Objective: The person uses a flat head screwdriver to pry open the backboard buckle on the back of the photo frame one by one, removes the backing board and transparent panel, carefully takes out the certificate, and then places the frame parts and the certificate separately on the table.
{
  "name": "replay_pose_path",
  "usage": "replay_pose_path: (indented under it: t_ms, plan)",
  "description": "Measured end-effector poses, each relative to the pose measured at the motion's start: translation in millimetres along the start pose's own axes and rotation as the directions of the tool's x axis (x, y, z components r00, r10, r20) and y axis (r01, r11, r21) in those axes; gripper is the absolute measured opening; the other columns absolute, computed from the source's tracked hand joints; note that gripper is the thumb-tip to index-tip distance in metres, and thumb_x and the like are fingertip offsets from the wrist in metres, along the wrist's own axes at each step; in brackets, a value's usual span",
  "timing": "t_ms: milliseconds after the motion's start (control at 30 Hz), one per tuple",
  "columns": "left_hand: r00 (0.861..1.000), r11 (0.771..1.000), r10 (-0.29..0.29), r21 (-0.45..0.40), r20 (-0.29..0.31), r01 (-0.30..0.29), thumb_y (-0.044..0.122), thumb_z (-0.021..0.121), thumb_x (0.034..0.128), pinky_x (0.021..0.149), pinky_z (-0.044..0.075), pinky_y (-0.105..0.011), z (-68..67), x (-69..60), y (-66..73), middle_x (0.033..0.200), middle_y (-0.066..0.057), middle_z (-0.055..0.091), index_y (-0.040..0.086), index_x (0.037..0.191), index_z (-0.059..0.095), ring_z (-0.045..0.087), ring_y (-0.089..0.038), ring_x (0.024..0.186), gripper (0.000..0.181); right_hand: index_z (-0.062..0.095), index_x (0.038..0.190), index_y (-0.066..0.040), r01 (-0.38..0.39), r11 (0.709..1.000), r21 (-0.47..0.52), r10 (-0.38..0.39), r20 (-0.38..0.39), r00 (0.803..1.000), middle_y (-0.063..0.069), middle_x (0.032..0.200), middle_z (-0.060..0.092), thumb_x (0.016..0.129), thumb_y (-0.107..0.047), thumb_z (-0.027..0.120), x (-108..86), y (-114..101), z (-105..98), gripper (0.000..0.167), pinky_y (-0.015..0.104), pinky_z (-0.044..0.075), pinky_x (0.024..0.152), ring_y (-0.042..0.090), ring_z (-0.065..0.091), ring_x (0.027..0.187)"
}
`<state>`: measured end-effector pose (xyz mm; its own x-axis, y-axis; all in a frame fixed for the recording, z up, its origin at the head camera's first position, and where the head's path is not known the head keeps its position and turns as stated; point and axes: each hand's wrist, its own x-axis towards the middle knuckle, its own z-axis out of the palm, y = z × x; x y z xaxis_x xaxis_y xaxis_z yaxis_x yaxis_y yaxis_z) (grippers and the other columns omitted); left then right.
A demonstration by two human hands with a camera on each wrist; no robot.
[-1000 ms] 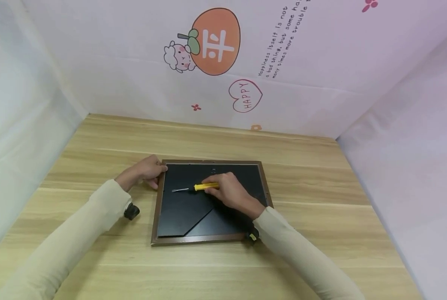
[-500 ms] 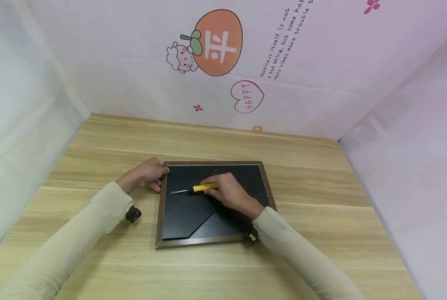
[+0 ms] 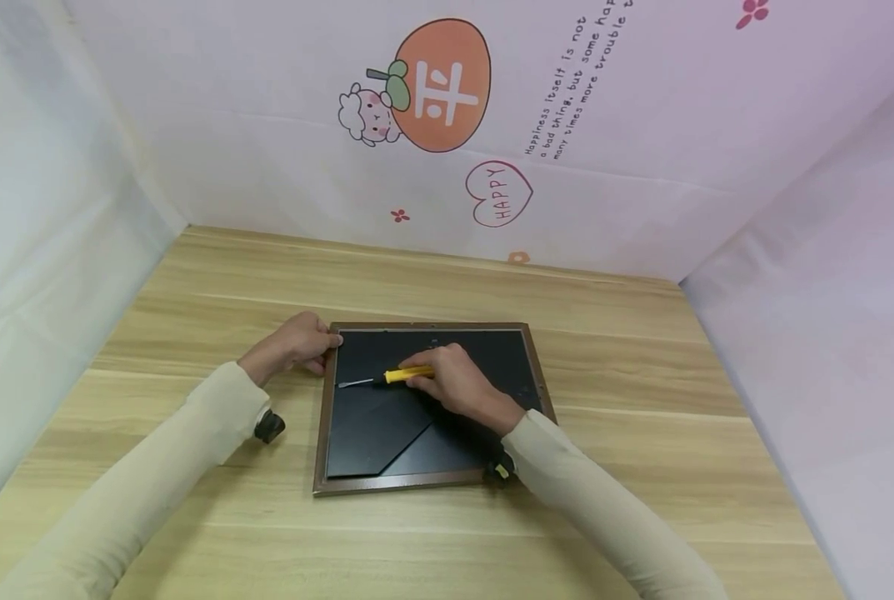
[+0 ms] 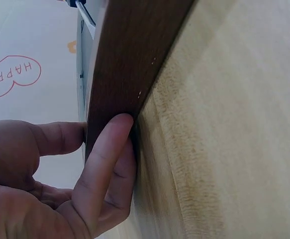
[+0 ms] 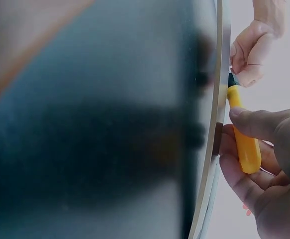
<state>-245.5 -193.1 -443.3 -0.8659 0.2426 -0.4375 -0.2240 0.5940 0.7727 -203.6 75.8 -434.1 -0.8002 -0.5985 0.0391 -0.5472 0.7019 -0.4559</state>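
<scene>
A brown picture frame (image 3: pixel 323 433) lies on the table with its black backing (image 3: pixel 372 425) facing up. My left hand (image 3: pixel 297 342) grips the frame's left edge near the far corner; in the left wrist view, fingers of the left hand (image 4: pixel 100 174) lie against the brown side (image 4: pixel 127 59), with the thumb at the top edge. My right hand (image 3: pixel 457 383) holds a yellow-handled screwdriver (image 3: pixel 409 374) above the backing, its metal shaft pointing left, the tip beside the frame's left inner edge. In the right wrist view the thumb and fingers pinch the yellow handle (image 5: pixel 246 149).
The wood-grain table (image 3: pixel 626 467) extends around the frame on all sides. A white printed cloth (image 3: pixel 267 150) hangs behind the table, with pale cloth walls at left and right. Dark wrist devices sit at both cuffs, the left one (image 3: pixel 270 426) beside the frame.
The frame and my left hand sit slightly further right in the head view, along with the background. The screwdriver tip has come closer to the frame's left inner edge. Both grips are the same.
</scene>
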Motion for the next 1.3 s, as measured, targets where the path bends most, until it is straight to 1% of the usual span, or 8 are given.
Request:
replay_pose_path:
  t_ms: [133,267,467,767,900,1000,1167,1300]
  plan:
    - [1.0,1.0,0.007,-0.009,0.004,-0.007,0.013,0.051,0.102,0.066,0.06,-0.031,-0.3,-0.6,-1.3,0.079,-0.009,0.063,0.007,0.059,0.044,0.066,-0.015,0.064,0.044,0.074,0.115,-0.012,-0.008,1.0,-0.003,0.008,0.012,1.0,0.004,0.113,0.074,0.091,-0.017,0.07,0.7,-1.2,0.1,0.025,0.033,0.058,0.087,0.017,0.07,0.103]
    - [1.0,1.0,0.008,-0.015,0.004,-0.008,0.012,0.05,0.1022,0.065,0.06,-0.031,-1.0,-1.5,-2.2,0.076,-0.009,0.064,0.004,0.063,0.05,0.066,-0.015,0.063,0.04,0.074,0.115,-0.012,-0.012,1.0,-0.008,0.012,0.022,1.0,0.005,0.113,0.074,0.091,-0.017,0.071,1.7,-2.1,0.3,0.024,0.033,0.058,0.086,0.017,0.069,0.103]
    - [1.0,1.0,0.006,-0.018,0.003,-0.006,0.012,0.049,0.1026,0.064,0.06,-0.03,-0.9,-2.6,-2.9,0.072,-0.007,0.062,-0.001,0.07,0.058,0.065,-0.014,0.062,0.036,0.074,0.115,-0.012,-0.003,1.0,-0.022,0.003,0.03,1.0,0.005,0.113,0.074,0.091,-0.019,0.071,3.2,-3.0,1.4,0.025,0.032,0.058,0.086,0.016,0.07,0.102]
    - [1.0,1.0,0.019,0.018,-0.01,-0.019,0.013,0.047,0.1034,0.066,0.06,-0.03,5.3,0.0,2.4,0.077,-0.009,0.062,-0.004,0.085,0.065,0.065,-0.015,0.066,0.031,0.074,0.115,-0.013,-0.006,1.0,-0.028,0.006,0.017,1.0,0.003,0.112,0.074,0.091,-0.018,0.071,0.7,1.0,1.1,0.024,0.033,0.058,0.086,0.016,0.07,0.103]
    - [1.0,0.999,0.024,0.031,-0.007,-0.024,0.012,0.045,0.1041,0.062,0.059,-0.029,8.1,-0.3,4.7,0.061,-0.002,0.051,0.001,0.074,0.057,0.057,-0.013,0.056,0.034,0.075,0.113,-0.012,0.008,1.0,-0.004,-0.008,0.011,1.0,0.004,0.111,0.074,0.09,-0.017,0.072,0.5,2.5,1.9,0.024,0.034,0.058,0.086,0.017,0.07,0.102]
    - [1.0,0.999,0.028,0.028,0.003,-0.028,0.012,0.044,0.1048,0.06,0.059,-0.029,8.3,-1.0,5.4,0.052,0.002,0.041,0.006,0.069,0.05,0.047,-0.01,0.049,0.037,0.075,0.113,-0.012,0.016,1.0,0.017,-0.016,0.007,1.0,0.004,0.111,0.074,0.09,-0.017,0.072,0.6,3.1,2.7,0.023,0.034,0.058,0.086,0.016,0.07,0.102]
    - [1.0,1.0,0.017,-0.01,0.025,-0.017,0.011,0.043,0.105,0.061,0.059,-0.031,6.2,0.2,3.6,0.05,0.003,0.036,0.007,0.069,0.049,0.04,-0.009,0.047,0.037,0.075,0.113,-0.012,0.022,0.999,0.048,-0.022,0.002,1.0,0.005,0.111,0.074,0.09,-0.016,0.072,2.1,3.2,4.6,0.023,0.034,0.058,0.086,0.017,0.07,0.102]
    - [0.999,0.999,0.003,-0.042,0.04,-0.002,0.01,0.042,0.1051,0.062,0.06,-0.032,4.5,0.4,3.0,0.052,0.003,0.036,0.001,0.077,0.055,0.041,-0.01,0.049,0.033,0.074,0.113,-0.012,0.022,0.998,0.051,-0.023,0.003,1.0,0.005,0.112,0.074,0.091,-0.017,0.071,4.0,2.0,5.6,0.023,0.035,0.058,0.087,0.017,0.07,0.103]
